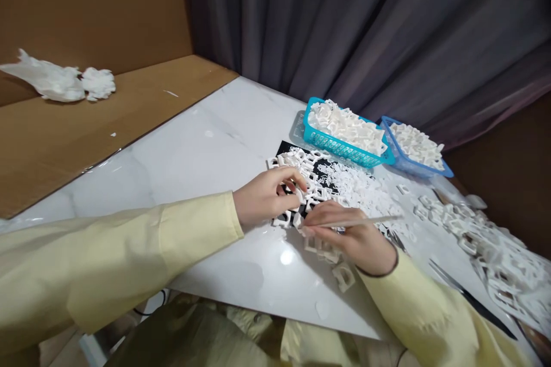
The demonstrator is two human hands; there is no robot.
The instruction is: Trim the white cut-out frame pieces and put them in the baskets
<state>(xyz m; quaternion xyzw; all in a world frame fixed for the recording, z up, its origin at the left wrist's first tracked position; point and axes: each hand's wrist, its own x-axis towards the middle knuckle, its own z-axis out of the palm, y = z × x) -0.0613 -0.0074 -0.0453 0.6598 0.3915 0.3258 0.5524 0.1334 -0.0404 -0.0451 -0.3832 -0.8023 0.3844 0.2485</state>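
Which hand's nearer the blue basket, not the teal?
Right. The right hand is on the near side of the blue basket, off to its left; the left hand is farther left.

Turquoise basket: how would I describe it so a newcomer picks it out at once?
Find the dark curtain behind the white table. At the table's far side, before that curtain, is the turquoise basket, heaped with white pieces. Its colour sets it apart from the blue basket just right of it.
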